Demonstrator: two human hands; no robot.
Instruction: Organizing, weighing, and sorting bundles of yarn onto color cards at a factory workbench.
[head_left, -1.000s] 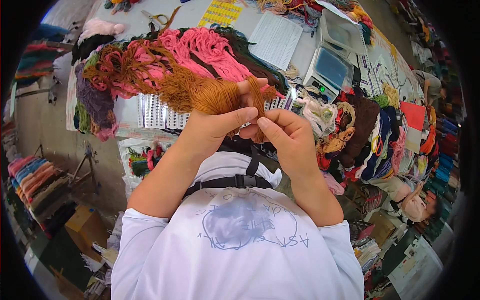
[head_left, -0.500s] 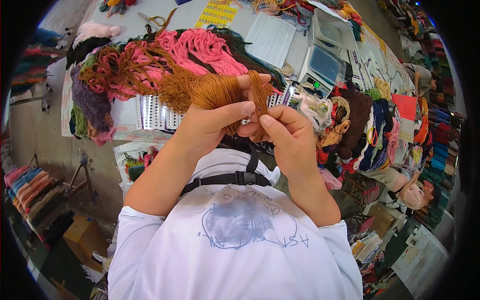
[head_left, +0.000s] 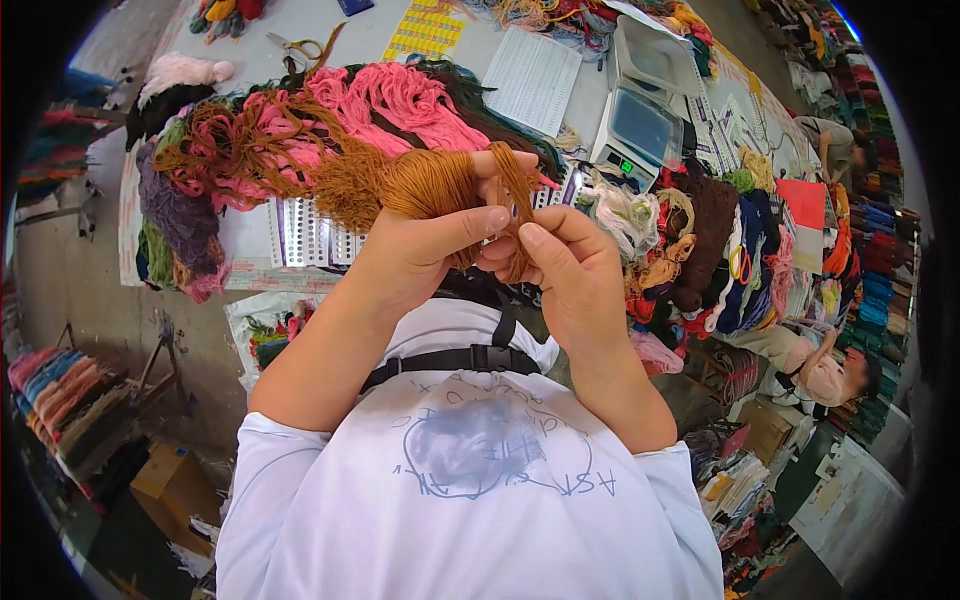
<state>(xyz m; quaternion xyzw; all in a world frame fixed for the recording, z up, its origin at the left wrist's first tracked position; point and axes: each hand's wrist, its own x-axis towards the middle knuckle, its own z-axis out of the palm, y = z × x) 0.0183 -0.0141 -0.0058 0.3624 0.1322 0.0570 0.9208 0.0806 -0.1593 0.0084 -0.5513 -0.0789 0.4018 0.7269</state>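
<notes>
A thick hank of golden-brown yarn (head_left: pixel 430 183) lies across the fingers of my left hand (head_left: pixel 425 245), whose thumb presses toward its fingertips. From it a thinner looped bundle of the same yarn hangs over my left index finger. My right hand (head_left: pixel 572 255) pinches that loop low down, thumb against curled fingers, close beside my left fingertips. The hank's loose tail runs left onto a heap of pink yarn (head_left: pixel 395 100) and dark green strands on the table. Just what lies between my fingertips is partly hidden.
White punched cards (head_left: pixel 300 235) lie under the yarn. Beyond are a printed sheet (head_left: pixel 533 80), a yellow card (head_left: pixel 423 32), scissors (head_left: pixel 295 48) and a digital scale (head_left: pixel 640 125). Mixed skeins (head_left: pixel 715 235) crowd the right side. Two people (head_left: pixel 820 365) are at far right; a cardboard box (head_left: pixel 175 490) stands lower left.
The view has shifted slightly. Both hands keep nearly the same hold, and the thin loop over my left index finger looks a little more spread.
</notes>
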